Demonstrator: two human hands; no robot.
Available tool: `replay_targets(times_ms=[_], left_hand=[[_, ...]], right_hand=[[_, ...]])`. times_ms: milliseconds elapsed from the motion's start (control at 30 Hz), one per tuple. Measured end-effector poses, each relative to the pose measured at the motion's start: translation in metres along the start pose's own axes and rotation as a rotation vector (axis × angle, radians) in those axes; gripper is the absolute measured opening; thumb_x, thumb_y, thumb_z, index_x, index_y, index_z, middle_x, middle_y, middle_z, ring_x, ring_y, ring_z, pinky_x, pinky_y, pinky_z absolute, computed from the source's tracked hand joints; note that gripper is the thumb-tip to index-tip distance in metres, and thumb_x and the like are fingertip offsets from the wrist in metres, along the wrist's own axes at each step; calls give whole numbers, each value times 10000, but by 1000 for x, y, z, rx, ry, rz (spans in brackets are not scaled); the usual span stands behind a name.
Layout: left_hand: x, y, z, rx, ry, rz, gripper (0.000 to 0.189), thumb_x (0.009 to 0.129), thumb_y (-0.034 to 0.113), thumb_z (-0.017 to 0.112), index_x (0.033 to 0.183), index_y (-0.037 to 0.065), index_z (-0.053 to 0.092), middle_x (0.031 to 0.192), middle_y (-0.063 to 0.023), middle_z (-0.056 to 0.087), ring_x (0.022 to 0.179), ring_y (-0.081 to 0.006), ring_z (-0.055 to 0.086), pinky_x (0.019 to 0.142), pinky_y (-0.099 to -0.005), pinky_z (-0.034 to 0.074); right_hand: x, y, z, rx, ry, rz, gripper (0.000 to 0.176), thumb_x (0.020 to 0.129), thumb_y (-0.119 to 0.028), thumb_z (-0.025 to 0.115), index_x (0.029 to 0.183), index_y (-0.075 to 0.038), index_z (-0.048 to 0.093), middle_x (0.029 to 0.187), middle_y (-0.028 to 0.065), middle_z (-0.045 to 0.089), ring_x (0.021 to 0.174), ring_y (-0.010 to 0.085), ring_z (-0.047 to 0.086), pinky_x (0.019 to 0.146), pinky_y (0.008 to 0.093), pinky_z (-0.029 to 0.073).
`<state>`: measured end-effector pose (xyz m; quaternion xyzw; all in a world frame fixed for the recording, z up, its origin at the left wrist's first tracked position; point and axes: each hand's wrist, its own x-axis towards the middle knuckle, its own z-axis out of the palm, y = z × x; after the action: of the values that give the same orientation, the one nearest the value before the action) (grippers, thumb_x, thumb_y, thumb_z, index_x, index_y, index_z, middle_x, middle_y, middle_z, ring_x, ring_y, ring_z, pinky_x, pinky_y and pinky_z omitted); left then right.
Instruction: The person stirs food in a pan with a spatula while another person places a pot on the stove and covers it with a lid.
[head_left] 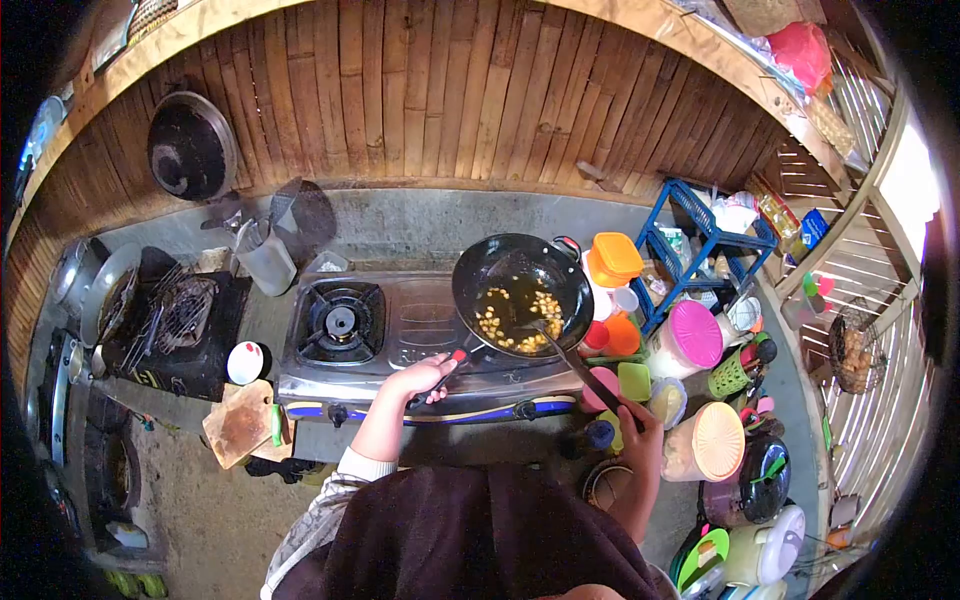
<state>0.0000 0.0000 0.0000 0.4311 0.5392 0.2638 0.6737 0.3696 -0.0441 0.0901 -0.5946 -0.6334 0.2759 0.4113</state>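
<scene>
A black wok (487,262) sits on the right burner of the steel gas stove (420,290). Small yellowish food pieces (547,306) lie in oil in it, in two loose clusters. My left hand (425,378) is closed round the wok's handle (458,356), which has a red part and points toward me. In my right hand (640,430) is the dark handle of a spatula (592,383). The spatula's blade end rests in the wok among the food at the lower right. My fingers partly hide both handles.
Left of the wok is a bare burner (340,321). Colourful tubs and jars, including a pink-lidded container (694,335), crowd the right counter beside a blue rack (705,240). A cutting board (238,425) with a green-handled knife (276,425) lies at the left.
</scene>
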Motion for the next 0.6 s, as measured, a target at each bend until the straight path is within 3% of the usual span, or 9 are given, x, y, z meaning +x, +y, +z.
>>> replay_targets(times_ms=[100, 167, 200, 233, 400, 500, 600], left_hand=[[4, -2, 7, -4, -12, 2, 288, 965, 310, 337, 1183, 123, 347, 571, -20, 476, 398, -81, 421, 346, -213, 348], [1, 4, 5, 13, 6, -2, 280, 965, 306, 338, 1179, 126, 352, 569, -19, 475, 401, -76, 421, 345, -211, 342], [0, 4, 4, 15, 7, -2, 280, 965, 306, 338, 1179, 126, 352, 569, -19, 475, 401, -76, 421, 345, -211, 342], [1, 3, 3, 2, 15, -5, 285, 964, 305, 341, 1187, 127, 349, 569, -20, 475, 398, -74, 417, 343, -209, 340], [-4, 8, 4, -11, 19, -26, 301, 962, 301, 348, 1209, 129, 338, 569, -21, 477, 387, -73, 405, 340, -204, 332], [-5, 9, 3, -17, 1, -32, 314, 962, 300, 346, 1225, 130, 325, 569, -19, 473, 381, -72, 396, 339, -205, 329], [-4, 7, 2, -32, -7, -19, 317, 962, 303, 344, 1227, 130, 326, 569, -18, 470, 388, -70, 397, 338, -207, 326]], right_hand=[[-6, -4, -20, 42, 13, 54, 235, 843, -125, 577, 1024, 14, 634, 736, 16, 584, 664, 77, 485, 608, 227, 402], [-8, -10, -24, -9, 76, -34, 235, 844, -118, 573, 1022, 25, 628, 708, 6, 567, 628, 70, 460, 562, 226, 382], [-12, -23, -32, -22, 48, 106, 233, 845, -119, 572, 1019, 24, 630, 696, -4, 564, 616, 69, 455, 547, 232, 377], [-12, -21, -34, -23, 49, 104, 233, 845, -119, 572, 1019, 24, 630, 696, -4, 564, 616, 69, 455, 547, 232, 377], [-14, -9, -44, -72, 86, -108, 239, 844, -121, 572, 1032, 15, 629, 709, 16, 606, 633, 81, 491, 578, 255, 408], [-16, -28, -41, -140, 13, 21, 243, 840, -112, 574, 1039, 17, 626, 752, 50, 625, 668, 89, 509, 611, 249, 420], [-9, -3, -23, -57, 8, -18, 255, 837, -119, 579, 1047, 19, 620, 811, 74, 634, 728, 102, 534, 668, 243, 433]])
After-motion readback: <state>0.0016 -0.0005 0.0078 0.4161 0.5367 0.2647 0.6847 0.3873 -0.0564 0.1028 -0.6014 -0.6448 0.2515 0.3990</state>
